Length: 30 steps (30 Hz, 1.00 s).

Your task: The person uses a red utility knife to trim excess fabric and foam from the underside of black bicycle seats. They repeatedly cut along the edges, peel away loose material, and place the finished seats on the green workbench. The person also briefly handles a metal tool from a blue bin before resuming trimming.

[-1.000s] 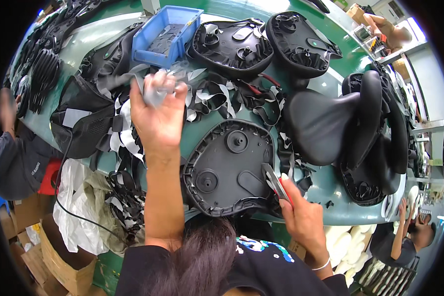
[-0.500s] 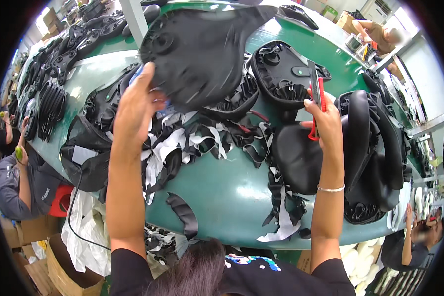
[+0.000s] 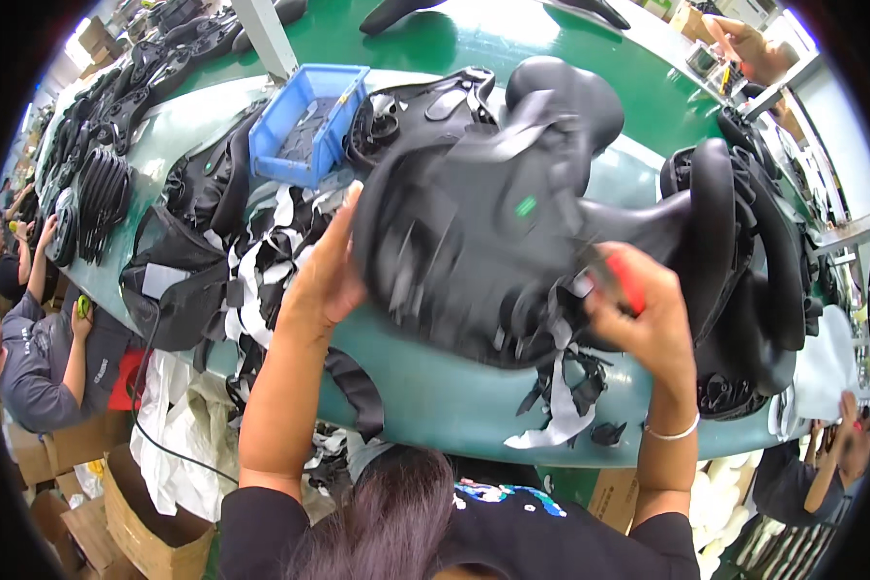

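A black bicycle saddle, blurred by motion, is raised above the bench with its ribbed underside toward me. My left hand grips its left edge; the fingers are partly hidden behind it. At the saddle's right side, my right hand is closed around a red utility knife, whose blade is too smeared to make out. Loose trim strips hang or lie near the saddle's lower right. Behind it are another saddle with its underside up and a smooth black saddle.
A blue bin with dark pieces stands beyond my left hand. Black and white scraps litter the green bench. Stacked saddles rise at the right. A dark mesh bag sits left. Other people work at both sides.
The saddle near my left hand has moved away, uncovering the blue bin. My left hand now grips another saddle, closer in. My right hand has lowered with the knife to that saddle's side.
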Each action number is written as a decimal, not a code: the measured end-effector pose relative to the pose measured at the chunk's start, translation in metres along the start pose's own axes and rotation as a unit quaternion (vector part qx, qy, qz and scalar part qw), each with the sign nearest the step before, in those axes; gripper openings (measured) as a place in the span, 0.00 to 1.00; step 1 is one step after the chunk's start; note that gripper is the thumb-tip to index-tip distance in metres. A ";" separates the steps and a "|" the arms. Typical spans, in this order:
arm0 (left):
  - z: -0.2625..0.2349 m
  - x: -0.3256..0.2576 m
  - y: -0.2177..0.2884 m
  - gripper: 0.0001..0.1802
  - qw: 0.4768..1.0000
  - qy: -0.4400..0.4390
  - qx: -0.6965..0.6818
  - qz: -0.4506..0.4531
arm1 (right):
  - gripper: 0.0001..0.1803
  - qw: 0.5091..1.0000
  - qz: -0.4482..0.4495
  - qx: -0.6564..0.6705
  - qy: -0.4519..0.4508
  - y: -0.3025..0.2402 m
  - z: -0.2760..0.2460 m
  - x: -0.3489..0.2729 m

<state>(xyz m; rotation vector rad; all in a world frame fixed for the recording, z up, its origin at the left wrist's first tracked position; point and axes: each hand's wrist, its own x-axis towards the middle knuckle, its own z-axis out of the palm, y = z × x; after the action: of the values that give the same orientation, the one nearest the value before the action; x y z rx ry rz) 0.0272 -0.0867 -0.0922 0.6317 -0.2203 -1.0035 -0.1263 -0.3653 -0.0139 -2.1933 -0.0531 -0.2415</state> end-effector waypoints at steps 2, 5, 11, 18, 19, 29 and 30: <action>0.010 -0.009 -0.015 0.29 0.950 0.149 0.268 0.057 | 0.14 0.995 -0.085 -0.055 -0.027 0.003 0.023 -0.015; 0.012 -0.023 -0.039 0.35 0.933 0.142 0.328 -0.047 | 0.18 1.000 -0.003 0.015 -0.027 0.009 0.050 -0.035; 0.029 -0.031 -0.016 0.35 0.860 0.201 0.467 0.030 | 0.26 0.978 -0.134 -0.142 -0.072 0.014 0.029 -0.068; 0.055 -0.018 -0.002 0.32 0.773 0.215 0.597 0.002 | 0.32 0.915 -0.161 -0.330 -0.167 0.017 0.030 -0.082; 0.048 -0.024 -0.006 0.30 0.781 0.219 0.585 0.015 | 0.32 0.917 -0.121 -0.335 -0.178 0.015 0.037 -0.100; 0.053 -0.090 -0.059 0.27 0.822 0.408 0.372 0.136 | 0.29 0.996 0.048 -0.071 -0.017 -0.016 0.076 -0.163; 0.054 -0.092 -0.063 0.27 0.830 0.410 0.347 0.152 | 0.28 0.995 0.064 -0.044 0.060 -0.008 0.079 -0.152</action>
<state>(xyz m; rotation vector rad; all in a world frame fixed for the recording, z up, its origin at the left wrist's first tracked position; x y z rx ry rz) -0.0910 -0.0544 -0.0759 1.5853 0.0946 -0.2418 -0.2646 -0.2894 -0.0821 -2.2543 0.1667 -0.3086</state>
